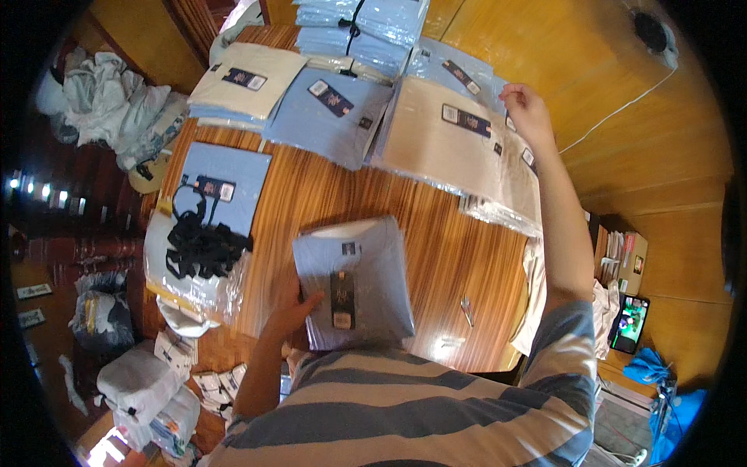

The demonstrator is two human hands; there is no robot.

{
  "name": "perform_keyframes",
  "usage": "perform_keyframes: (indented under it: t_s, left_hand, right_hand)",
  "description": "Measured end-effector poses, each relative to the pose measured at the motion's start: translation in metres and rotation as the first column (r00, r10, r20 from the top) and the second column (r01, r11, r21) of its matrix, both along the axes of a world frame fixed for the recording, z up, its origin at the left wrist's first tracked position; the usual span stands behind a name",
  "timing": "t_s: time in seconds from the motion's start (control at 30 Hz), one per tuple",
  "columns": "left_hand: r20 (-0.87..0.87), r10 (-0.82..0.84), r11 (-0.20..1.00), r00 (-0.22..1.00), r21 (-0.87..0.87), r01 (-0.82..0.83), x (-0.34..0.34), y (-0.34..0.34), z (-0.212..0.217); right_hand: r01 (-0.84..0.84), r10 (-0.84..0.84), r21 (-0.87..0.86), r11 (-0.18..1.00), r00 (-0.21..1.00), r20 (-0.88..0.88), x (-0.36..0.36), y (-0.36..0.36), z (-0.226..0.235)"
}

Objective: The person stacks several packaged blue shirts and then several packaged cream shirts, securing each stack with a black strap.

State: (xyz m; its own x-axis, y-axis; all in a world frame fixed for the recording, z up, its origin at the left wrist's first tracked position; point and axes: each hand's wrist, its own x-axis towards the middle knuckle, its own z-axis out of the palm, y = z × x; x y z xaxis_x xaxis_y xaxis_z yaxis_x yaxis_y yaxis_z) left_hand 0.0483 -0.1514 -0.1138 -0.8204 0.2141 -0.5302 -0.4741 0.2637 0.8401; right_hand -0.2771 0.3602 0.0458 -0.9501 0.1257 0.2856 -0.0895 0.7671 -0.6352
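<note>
A small stack of blue folded garments in clear plastic bags [381, 272] lies at the table's near edge, a dark tag on the top one. My left hand [299, 307] grips its left side, thumb on top and the other fingers mostly hidden. Stretched to the far right, my right hand [525, 113] has its fingers curled together by the edge of a bagged blue garment [440, 66]. Whatever those fingers hold, if anything, I cannot make out. Just below that hand lie bagged beige garments [420, 136] in a pile.
More bagged garments line the table's far side: a cream pile [272, 66], a blue pile [311, 128] and a tall tied bundle [354, 35]. Black straps [206, 245] lie at left beside a blue packet [253, 171]. Small scissors [466, 311] rest on the wooden table [436, 257].
</note>
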Motion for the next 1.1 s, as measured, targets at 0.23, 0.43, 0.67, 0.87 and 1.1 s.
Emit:
perform_keyframes:
  t_s: [0.23,0.43,0.67,0.87,1.1]
  left_hand:
    - [-0.088,0.003,0.995,0.996,0.099,0.006,0.002,-0.003,-0.011]
    - [0.044,-0.050,0.988,0.998,0.150,0.042,-0.002,-0.010,-0.021]
    - [0.136,-0.044,0.990,0.990,0.138,0.025,-0.007,-0.009,-0.013]
    - [0.111,-0.020,0.985,0.994,0.171,0.001,-0.008,-0.003,-0.002]
    - [-0.006,-0.111,0.979,0.994,0.170,0.111,-0.021,0.000,0.008]
  right_hand:
    - [0.348,-0.334,0.110,0.931,0.691,0.641,-0.125,0.022,-0.063]
    - [0.079,-0.282,0.356,0.931,0.774,0.567,-0.152,0.068,-0.118]
    - [0.157,-0.348,0.331,0.930,0.661,0.665,-0.149,0.029,-0.093]
    - [0.414,-0.409,0.141,0.899,0.681,0.607,-0.156,0.050,-0.122]
    - [0.484,-0.492,0.094,0.870,0.843,0.217,-0.174,0.140,-0.119]
